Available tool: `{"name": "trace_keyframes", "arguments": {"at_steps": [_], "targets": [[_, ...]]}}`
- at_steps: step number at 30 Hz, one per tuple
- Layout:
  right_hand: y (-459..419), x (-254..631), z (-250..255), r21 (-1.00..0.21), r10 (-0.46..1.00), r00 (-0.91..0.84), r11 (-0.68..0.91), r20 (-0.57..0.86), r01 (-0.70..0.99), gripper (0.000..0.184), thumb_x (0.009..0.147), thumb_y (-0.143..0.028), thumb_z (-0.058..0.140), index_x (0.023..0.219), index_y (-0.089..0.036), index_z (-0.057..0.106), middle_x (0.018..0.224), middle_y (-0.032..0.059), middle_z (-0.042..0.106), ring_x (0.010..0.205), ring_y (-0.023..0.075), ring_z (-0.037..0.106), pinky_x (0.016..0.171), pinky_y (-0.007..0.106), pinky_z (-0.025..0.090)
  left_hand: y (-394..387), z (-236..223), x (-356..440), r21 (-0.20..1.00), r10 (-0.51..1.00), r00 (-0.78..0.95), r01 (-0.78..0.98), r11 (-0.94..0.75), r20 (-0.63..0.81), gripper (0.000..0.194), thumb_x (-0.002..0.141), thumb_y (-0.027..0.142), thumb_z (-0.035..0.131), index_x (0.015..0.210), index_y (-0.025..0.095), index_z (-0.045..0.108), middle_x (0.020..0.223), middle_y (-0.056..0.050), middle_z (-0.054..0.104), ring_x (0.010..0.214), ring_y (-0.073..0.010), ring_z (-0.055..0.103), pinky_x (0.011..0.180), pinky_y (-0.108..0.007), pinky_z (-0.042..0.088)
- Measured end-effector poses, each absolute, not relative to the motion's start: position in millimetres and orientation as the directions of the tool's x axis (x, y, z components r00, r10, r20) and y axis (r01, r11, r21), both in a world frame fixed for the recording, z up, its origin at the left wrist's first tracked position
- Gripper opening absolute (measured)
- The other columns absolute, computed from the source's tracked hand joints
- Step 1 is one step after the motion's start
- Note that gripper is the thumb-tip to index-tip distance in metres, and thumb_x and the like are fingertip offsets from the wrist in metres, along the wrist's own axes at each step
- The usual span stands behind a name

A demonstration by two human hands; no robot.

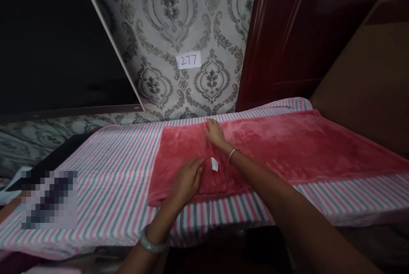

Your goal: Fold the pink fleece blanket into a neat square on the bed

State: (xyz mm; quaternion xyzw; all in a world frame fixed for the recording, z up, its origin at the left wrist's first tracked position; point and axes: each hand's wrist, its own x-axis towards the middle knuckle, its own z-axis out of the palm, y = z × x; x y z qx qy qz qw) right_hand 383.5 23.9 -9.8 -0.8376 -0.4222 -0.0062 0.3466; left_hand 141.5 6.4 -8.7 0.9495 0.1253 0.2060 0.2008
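Note:
A plush red blanket (275, 150) lies lengthwise on a striped sheet, its left part folded over into a thicker layer. A small white label (214, 164) shows near the edge of that fold. My left hand (189, 179) rests flat on the folded part, fingers stretched and slightly blurred, left of the label. At the far end of the fold edge, my right hand (214, 132) touches the blanket from above with its fingers loosely apart. Neither hand visibly grips the cloth. My left wrist wears a pale bangle, my right a thin bracelet.
The striped sheet (111, 167) covers the table. A dark television screen (60, 39) stands at the back left. Patterned wallpaper with a paper marked 277 (188, 59) is behind. A dark red door (284, 35) and a large brown board-like panel (373, 78) stand to the right.

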Motion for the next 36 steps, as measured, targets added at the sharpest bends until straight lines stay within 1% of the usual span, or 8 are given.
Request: {"name": "trace_keyframes", "arguments": {"at_steps": [5,10,21,24,27,31,34,36], "targets": [[38.9,364.8,-18.0,-0.326,0.853,0.455,-0.366,0.258,0.872,0.063,0.103,-0.039,0.042,0.160,-0.015,0.034,0.168,0.0139,0.028,0.156,0.0269,0.023,0.125,0.047,0.020,2.1,-33.4,150.2,0.169,0.374,0.913,0.347,-0.922,0.162,0.061,0.096,0.038,0.056,0.154,0.018,0.045,0.166,-0.018,0.034,0.155,-0.0387,0.025,0.123,-0.068,0.023],[35.0,371.8,-49.4,-0.271,0.852,0.505,-0.457,0.140,0.847,0.067,0.105,-0.049,0.034,0.160,-0.011,0.033,0.169,0.0150,0.026,0.158,0.0276,0.015,0.124,0.054,0.021,-12.8,-57.0,147.3,0.133,0.329,0.935,0.312,-0.941,0.132,0.068,0.097,0.047,0.056,0.159,0.027,0.037,0.173,-0.012,0.014,0.159,-0.0400,0.006,0.122,-0.073,0.016],[32.7,372.8,-53.0,-0.262,0.856,0.503,-0.463,0.115,0.847,0.067,0.106,-0.049,0.030,0.162,-0.011,0.030,0.171,0.0131,0.020,0.159,0.0259,0.011,0.125,0.050,0.019,-13.8,-48.2,142.4,0.320,0.315,0.935,0.252,-0.913,0.165,0.051,0.097,0.047,0.056,0.145,0.030,0.057,0.168,-0.006,0.032,0.158,-0.0391,0.011,0.123,-0.074,0.010],[31.0,375.4,-49.4,-0.263,0.864,0.498,-0.464,0.077,0.846,0.065,0.106,-0.047,0.030,0.162,-0.012,0.029,0.171,0.0129,0.018,0.159,0.0254,0.010,0.125,0.049,0.019,-11.3,-41.1,135.2,0.456,0.275,0.943,0.165,-0.875,0.186,0.039,0.095,0.037,0.060,0.133,0.030,0.067,0.157,-0.005,0.051,0.153,-0.0341,0.033,0.124,-0.067,0.019],[32.3,379.3,-36.9,-0.289,0.868,0.497,-0.479,-0.010,0.829,0.061,0.106,-0.043,0.032,0.160,-0.014,0.033,0.170,0.0119,0.022,0.158,0.0255,0.014,0.123,0.050,0.023,12.6,-21.2,128.0,0.563,0.295,0.916,0.097,-0.821,0.271,0.032,0.099,0.028,0.049,0.119,0.027,0.073,0.132,-0.006,0.071,0.128,-0.0244,0.062,0.120,-0.052,0.037],[48.9,363.3,-8.9,-0.287,0.849,0.528,-0.507,-0.003,0.813,0.055,0.106,-0.040,0.030,0.153,-0.016,0.044,0.163,0.0153,0.038,0.152,0.0306,0.028,0.119,0.057,0.028,73.3,11.6,131.8,0.442,0.527,0.774,0.359,-0.822,0.352,0.042,0.098,0.023,0.043,0.135,0.019,0.063,0.142,-0.012,0.064,0.134,-0.0262,0.056,0.118,-0.047,0.040],[70.7,327.6,4.7,-0.269,0.895,0.431,-0.389,0.117,0.881,0.055,0.105,-0.038,0.030,0.157,-0.022,0.040,0.167,0.0113,0.031,0.155,0.0303,0.020,0.121,0.059,0.022,103.2,15.1,145.0,0.268,0.693,0.697,0.643,-0.717,0.183,0.052,0.097,0.027,0.048,0.146,0.013,0.052,0.159,-0.019,0.045,0.151,-0.0327,0.037,0.122,-0.054,0.031],[83.8,301.9,3.3,-0.252,0.932,0.317,-0.269,0.174,0.930,0.054,0.106,-0.035,0.030,0.159,-0.026,0.038,0.169,0.0064,0.028,0.157,0.0288,0.017,0.123,0.059,0.019,104.9,3.7,153.0,0.173,0.723,0.683,0.704,-0.689,0.102,0.057,0.098,0.030,0.046,0.152,0.011,0.045,0.164,-0.021,0.036,0.154,-0.0358,0.028,0.122,-0.060,0.027]]}}
